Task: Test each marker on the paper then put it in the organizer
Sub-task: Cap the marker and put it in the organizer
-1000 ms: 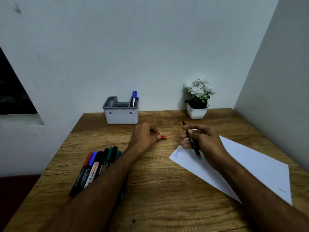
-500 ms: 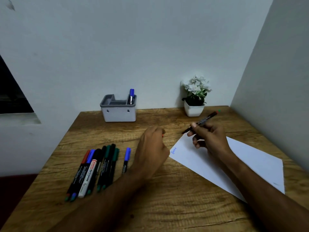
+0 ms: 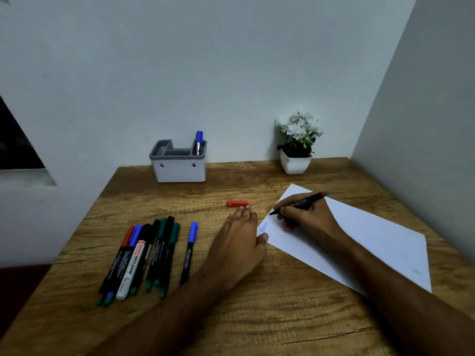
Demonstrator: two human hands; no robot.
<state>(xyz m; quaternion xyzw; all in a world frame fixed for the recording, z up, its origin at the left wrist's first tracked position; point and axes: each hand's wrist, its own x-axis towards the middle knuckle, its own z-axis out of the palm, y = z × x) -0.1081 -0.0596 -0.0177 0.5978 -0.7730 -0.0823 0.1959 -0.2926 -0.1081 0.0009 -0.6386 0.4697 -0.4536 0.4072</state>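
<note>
Right hand (image 3: 307, 217) grips marker (image 3: 300, 202).

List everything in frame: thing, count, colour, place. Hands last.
organizer: 1, white with grey rim, back of table by the wall
marker in organizer: 1, blue cap, rear right compartment, upright
plant pot: 1, white, white flowers, back right of table
paper: 1, white, right side, blue scribble near its left corner
red cap: 1, loose on the table, left of the paper
marker bundle: about eight, red, blue, black, green and one white whiteboard marker, front left
single marker: 1, black with blue cap, right of the bundle
table: 1, wood grain
left hand: flat on the table, thumb at the paper's corner
right hand: grips uncapped marker, tip at the paper
</note>
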